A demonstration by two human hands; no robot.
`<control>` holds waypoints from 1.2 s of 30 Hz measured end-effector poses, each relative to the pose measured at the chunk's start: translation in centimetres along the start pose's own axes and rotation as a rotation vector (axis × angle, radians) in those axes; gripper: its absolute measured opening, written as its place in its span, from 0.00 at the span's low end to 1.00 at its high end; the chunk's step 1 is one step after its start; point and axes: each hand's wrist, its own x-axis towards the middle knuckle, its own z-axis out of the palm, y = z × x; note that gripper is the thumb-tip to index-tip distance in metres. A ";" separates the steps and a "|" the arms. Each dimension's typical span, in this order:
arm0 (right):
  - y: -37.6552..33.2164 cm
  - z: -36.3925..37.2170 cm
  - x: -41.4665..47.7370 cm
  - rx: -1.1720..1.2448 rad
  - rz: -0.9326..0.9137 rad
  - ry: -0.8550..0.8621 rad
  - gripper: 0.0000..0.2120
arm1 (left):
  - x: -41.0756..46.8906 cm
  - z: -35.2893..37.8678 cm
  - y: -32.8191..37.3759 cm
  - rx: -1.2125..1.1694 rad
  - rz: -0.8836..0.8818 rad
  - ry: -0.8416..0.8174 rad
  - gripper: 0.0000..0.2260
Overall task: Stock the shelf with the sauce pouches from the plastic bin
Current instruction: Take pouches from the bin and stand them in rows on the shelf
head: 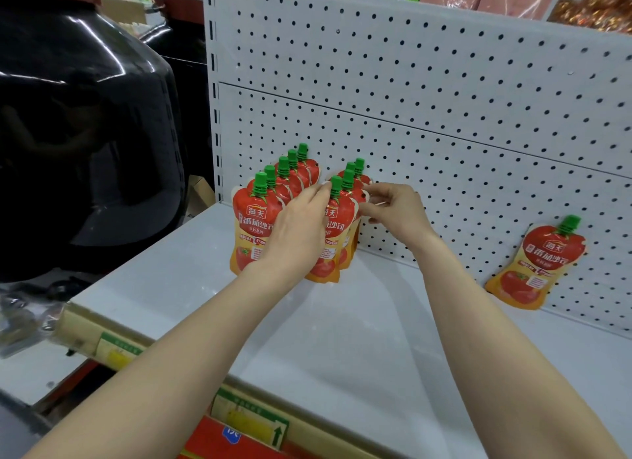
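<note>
Back edge of the shelf (pixel 342 339); my left hand (pixel 301 227) and right hand (pixel 393 212) pinch the front pouch (pixel 338 221) by its shoulders, fingers (pixel 321 189) curled, so it stands straight.

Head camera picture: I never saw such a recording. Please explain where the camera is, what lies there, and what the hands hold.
No machine here: a person wears the camera on the head, so you look down along two bare arms. A white shelf has a holed back panel. On it stand red sauce pouches with green caps, in a left row and a right row. One lone pouch leans on the panel, far right. The left hand touches the right row's front pouch near its cap; whether it grips is unclear. The right hand pinches that row's upper edge. The bin is out of view.
</note>
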 end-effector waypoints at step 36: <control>-3.6 -5.1 -9.4 0.280 0.191 0.096 0.05 | -8.5 5.0 1.6 -0.981 -0.264 -0.463 0.16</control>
